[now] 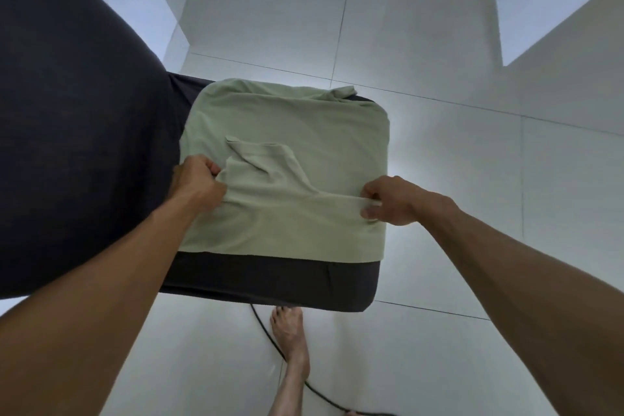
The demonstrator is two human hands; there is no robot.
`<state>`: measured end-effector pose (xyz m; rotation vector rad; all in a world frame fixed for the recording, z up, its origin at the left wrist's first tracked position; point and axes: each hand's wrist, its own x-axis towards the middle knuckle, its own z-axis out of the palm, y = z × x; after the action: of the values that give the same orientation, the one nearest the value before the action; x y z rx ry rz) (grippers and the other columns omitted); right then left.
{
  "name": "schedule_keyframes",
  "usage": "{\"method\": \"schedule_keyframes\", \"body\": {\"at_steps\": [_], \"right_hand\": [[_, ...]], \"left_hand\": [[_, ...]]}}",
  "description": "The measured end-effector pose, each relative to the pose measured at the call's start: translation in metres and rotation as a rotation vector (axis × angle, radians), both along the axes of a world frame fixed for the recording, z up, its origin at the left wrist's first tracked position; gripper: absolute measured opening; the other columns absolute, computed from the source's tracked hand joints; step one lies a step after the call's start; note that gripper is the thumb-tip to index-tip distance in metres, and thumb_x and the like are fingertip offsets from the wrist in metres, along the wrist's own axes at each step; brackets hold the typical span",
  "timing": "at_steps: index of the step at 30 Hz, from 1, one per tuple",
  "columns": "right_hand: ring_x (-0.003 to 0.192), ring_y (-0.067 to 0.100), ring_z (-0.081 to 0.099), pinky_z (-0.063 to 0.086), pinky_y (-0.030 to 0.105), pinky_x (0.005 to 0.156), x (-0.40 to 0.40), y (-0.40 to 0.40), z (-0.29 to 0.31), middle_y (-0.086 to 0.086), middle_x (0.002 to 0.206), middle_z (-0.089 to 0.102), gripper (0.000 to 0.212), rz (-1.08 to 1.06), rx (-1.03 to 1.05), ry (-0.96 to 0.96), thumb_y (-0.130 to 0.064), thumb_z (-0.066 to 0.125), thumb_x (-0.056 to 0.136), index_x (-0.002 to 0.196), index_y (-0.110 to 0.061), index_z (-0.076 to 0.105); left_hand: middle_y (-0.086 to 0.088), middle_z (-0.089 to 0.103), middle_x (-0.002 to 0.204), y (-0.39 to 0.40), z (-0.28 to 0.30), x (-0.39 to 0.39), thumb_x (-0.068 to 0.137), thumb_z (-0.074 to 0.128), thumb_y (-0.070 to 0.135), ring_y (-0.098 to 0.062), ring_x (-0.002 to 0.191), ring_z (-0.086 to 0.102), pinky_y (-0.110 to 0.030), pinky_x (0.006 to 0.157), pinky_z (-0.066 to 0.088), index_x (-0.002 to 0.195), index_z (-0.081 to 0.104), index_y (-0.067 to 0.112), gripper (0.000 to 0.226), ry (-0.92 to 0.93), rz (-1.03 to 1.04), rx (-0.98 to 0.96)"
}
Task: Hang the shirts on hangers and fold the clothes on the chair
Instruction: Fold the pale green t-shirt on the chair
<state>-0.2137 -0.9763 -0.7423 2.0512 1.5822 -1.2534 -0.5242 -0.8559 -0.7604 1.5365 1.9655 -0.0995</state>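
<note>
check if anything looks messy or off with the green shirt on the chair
Mostly tidy. The green shirt lies on the dark chair seat, gripped at each side by the left hand and right hand. Its far right corner is bunched, and a loose diagonal fold sits mid-shirt.

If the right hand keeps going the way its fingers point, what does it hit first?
The right hand points left across the chair seat, pinching the green garment. Going straight on, it would probably slide over that garment and meet the left hand gripping the opposite edge, though depth is hard to judge.
</note>
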Motion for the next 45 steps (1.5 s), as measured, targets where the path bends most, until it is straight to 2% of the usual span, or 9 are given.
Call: {"method": "schedule_keyframes", "body": {"at_steps": [8,15,18,22,27,31,34,39,45], "right_hand": [[0.109,0.029,0.051,0.047,0.046,0.09,-0.002,-0.014,-0.003,0.005,0.12,0.053,0.027,-0.057,0.337,-0.254,-0.027,0.049,0.096,0.123,-0.02,0.05],[0.125,0.027,0.044,0.045,0.045,0.1,-0.106,0.031,0.005,0.008,0.136,0.045,0.055,-0.201,0.533,0.033,-0.036,0.063,0.093,0.14,-0.02,0.04],[0.129,0.03,0.038,0.043,0.045,0.103,-0.13,0.054,0.001,0.012,0.141,0.039,0.07,-0.316,0.479,0.075,-0.033,0.068,0.091,0.147,-0.019,0.028],[0.127,0.032,0.039,0.042,0.046,0.1,-0.142,0.062,-0.01,0.012,0.141,0.04,0.069,-0.32,0.461,-0.032,-0.025,0.067,0.091,0.147,-0.019,0.027],[0.111,0.034,0.056,0.05,0.048,0.093,-0.137,0.066,-0.021,0.013,0.12,0.06,0.049,-0.405,0.398,-0.047,-0.033,0.074,0.087,0.127,-0.018,0.048],[0.098,0.032,0.061,0.051,0.039,0.083,-0.138,0.074,-0.02,0.01,0.104,0.067,0.026,-0.546,0.4,0.039,-0.038,0.072,0.088,0.104,-0.018,0.065],[0.091,0.028,0.056,0.039,0.033,0.075,-0.137,0.078,-0.018,0.008,0.099,0.06,0.028,-0.672,0.464,0.108,-0.038,0.068,0.093,0.103,-0.015,0.056],[0.089,0.025,0.052,0.037,0.031,0.077,-0.132,0.082,-0.015,0.006,0.099,0.058,0.022,-0.728,0.466,0.15,-0.036,0.06,0.097,0.104,-0.016,0.054],[0.094,0.024,0.053,0.041,0.032,0.082,-0.127,0.082,-0.01,0.0,0.101,0.054,0.028,-0.734,0.426,0.217,-0.039,0.063,0.095,0.113,-0.022,0.05]], "left_hand": [[-0.005,0.065,0.113,-0.018,0.0,0.014,0.085,0.061,0.028,-0.031,0.106,0.06,-0.05,0.097,0.049,0.107,0.057,0.021,0.023,-0.064,0.036,0.133],[-0.001,0.062,0.106,-0.05,0.018,-0.025,0.065,0.075,0.071,-0.027,0.101,0.06,-0.047,0.091,0.051,0.101,0.053,0.021,0.065,-0.09,0.094,-0.018],[0.004,0.062,0.093,-0.065,0.025,-0.048,0.048,0.089,0.063,-0.021,0.087,0.062,-0.044,0.081,0.055,0.091,0.053,0.024,0.069,-0.11,0.05,-0.135],[-0.001,0.068,0.084,-0.085,0.019,-0.076,0.053,0.096,0.04,-0.027,0.086,0.066,-0.046,0.081,0.057,0.074,0.059,0.018,0.048,-0.149,0.186,-0.168],[-0.003,0.067,0.099,-0.1,0.007,-0.089,0.074,0.086,0.037,-0.031,0.101,0.064,-0.044,0.094,0.053,0.084,0.069,0.016,0.029,-0.171,0.244,-0.144],[-0.005,0.07,0.092,-0.096,0.001,-0.093,0.075,0.08,0.039,-0.033,0.092,0.067,-0.049,0.088,0.055,0.062,0.06,0.024,0.028,-0.076,0.299,-0.13],[-0.005,0.069,0.093,-0.094,-0.002,-0.091,0.073,0.072,0.04,-0.032,0.089,0.066,-0.049,0.087,0.055,0.076,0.066,0.021,0.02,-0.009,0.32,-0.106],[-0.007,0.071,0.079,-0.088,-0.009,-0.094,0.067,0.066,0.059,-0.031,0.078,0.071,-0.05,0.074,0.061,0.075,0.066,0.016,0.043,-0.107,0.359,-0.14],[-0.005,0.06,0.094,-0.084,0.016,-0.063,0.077,0.061,0.043,-0.031,0.085,0.062,-0.039,0.068,0.049,0.099,0.051,0.017,0.035,0.207,0.14,0.05]]}}
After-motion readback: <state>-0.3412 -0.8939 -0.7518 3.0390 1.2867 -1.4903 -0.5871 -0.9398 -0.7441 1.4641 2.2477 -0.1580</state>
